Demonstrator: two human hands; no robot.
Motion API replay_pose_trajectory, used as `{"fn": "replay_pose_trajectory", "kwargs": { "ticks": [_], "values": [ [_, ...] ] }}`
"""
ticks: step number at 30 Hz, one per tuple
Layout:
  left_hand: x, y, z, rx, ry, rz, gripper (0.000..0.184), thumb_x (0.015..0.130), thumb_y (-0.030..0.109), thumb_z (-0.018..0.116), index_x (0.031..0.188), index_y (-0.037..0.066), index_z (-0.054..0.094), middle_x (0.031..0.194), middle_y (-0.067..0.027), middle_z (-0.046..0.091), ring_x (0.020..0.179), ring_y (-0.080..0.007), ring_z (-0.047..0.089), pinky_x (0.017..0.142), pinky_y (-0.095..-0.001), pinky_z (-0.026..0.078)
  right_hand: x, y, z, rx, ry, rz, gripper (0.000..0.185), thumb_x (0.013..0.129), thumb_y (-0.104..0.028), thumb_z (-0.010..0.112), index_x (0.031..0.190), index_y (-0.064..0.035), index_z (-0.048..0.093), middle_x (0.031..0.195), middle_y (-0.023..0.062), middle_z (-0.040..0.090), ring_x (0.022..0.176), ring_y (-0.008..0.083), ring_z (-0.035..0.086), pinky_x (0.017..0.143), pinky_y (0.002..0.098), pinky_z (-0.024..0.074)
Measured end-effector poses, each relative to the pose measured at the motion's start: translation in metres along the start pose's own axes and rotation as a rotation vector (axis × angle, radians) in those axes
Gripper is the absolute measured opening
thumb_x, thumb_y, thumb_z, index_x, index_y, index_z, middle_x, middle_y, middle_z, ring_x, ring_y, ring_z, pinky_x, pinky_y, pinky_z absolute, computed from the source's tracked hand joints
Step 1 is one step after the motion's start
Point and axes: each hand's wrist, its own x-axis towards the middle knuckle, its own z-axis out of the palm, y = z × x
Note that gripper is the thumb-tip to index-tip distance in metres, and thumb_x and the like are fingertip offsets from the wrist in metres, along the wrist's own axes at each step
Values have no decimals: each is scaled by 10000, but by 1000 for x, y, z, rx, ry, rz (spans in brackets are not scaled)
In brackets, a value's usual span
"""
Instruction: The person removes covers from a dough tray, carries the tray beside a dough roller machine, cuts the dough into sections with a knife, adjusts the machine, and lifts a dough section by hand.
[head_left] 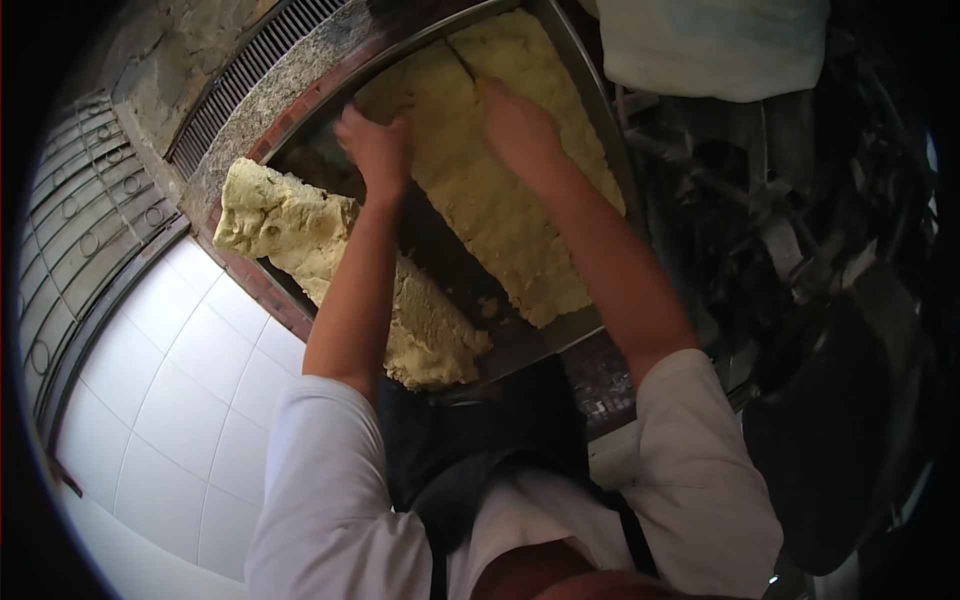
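L hand part-curled, R hand gripping fwd.

Looks like an improvised food-prep spot, home or small bakery; cannot tell which. Judged by large metal tray of dough, dark apron. Set among white tiles, scrolled metal gate, dim machinery.

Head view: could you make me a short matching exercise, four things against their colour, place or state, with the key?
1. right hand
2. tiles
3. thick dough piece
4. wide dough sheet

A. overhanging the tray
B. gripping a knife
C. lying flat inside the tray
D. white

Pairs: 1-B, 2-D, 3-A, 4-C
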Motion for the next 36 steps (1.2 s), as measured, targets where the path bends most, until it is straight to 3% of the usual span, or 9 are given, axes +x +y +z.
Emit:
{"fn": "replay_pose_trajectory", "kwargs": {
  "ticks": [2, 4, 8, 11, 16, 22, 29, 32, 36],
  "values": [
    [7, 74, -21, -203, 241, 375, 349, 853, 217, 663, 1068, -56, 643, 1028, -174, 681, 963, -270, 655, 870, -334, 496, 11, 4, 4, -59, -72, 39, 413, 916, -116, 452, 1322, -49, 498, 1008, 279, 654, 906, 423, 650, 796, 494, 508],
    [19, 111, -7, -581, -263, 180, 258, 888, 169, 625, 1057, -22, 663, 998, -132, 696, 898, -224, 666, 830, -338, 513, 8, 7, -2, 61, -79, -22, 387, 917, -115, 455, 1294, -43, 507, 1016, 266, 654, 897, 423, 650, 785, 491, 512],
    [54, 140, 41, -415, -1058, 189, 292, 889, 253, 621, 1004, -6, 691, 840, -88, 703, 753, -158, 658, 712, -324, 524, -5, 24, 0, 221, 37, -246, 271, 910, -102, 462, 1114, 38, 570, 990, 242, 658, 873, 406, 659, 754, 489, 534],
    [40, 146, 56, -201, -1236, 391, 336, 871, 316, 617, 896, -6, 706, 762, -81, 689, 714, -154, 652, 650, -317, 514, -10, 18, 3, 87, -73, -85, 274, 946, -148, 434, 1096, 43, 561, 1011, 275, 644, 885, 446, 634, 779, 508, 515],
    [-18, 140, 47, -366, -1143, 262, 331, 853, 323, 603, 746, 16, 669, 626, -90, 644, 538, -179, 601, 568, -353, 502, -59, 43, 25, 23, -115, 9, 275, 953, -179, 445, 1061, 48, 557, 929, 292, 639, 879, 471, 616, 769, 532, 502],
    [-175, 127, 57, -479, -1176, 484, 279, 829, 273, 589, 719, 22, 642, 667, -176, 624, 619, -368, 616, 649, -473, 516, -196, 95, 39, 150, -236, 326, 261, 956, -192, 462, 1131, -2, 502, 874, 297, 614, 858, 488, 595, 725, 560, 464],
    [-347, 124, 63, -626, -1294, 385, 282, 830, 281, 580, 699, 36, 631, 674, -194, 609, 660, -400, 607, 635, -510, 475, -321, 138, 47, 14, -334, 417, 289, 985, -219, 434, 1175, -11, 498, 903, 308, 614, 880, 511, 579, 768, 586, 441],
    [-387, 139, 52, -633, -1399, 382, 260, 848, 273, 574, 785, 27, 630, 758, -217, 610, 712, -403, 604, 661, -505, 473, -351, 143, 37, 37, -417, 704, 311, 994, -221, 428, 1228, -25, 488, 895, 305, 617, 872, 517, 576, 774, 581, 447],
    [-355, 138, 5, -818, -1090, 130, 255, 875, 233, 600, 997, 9, 601, 971, -212, 608, 852, -351, 614, 749, -441, 492, -353, 136, 20, -124, -307, 396, 397, 986, -213, 444, 1354, -64, 439, 842, 272, 628, 809, 486, 603, 724, 561, 469]
  ]
}}
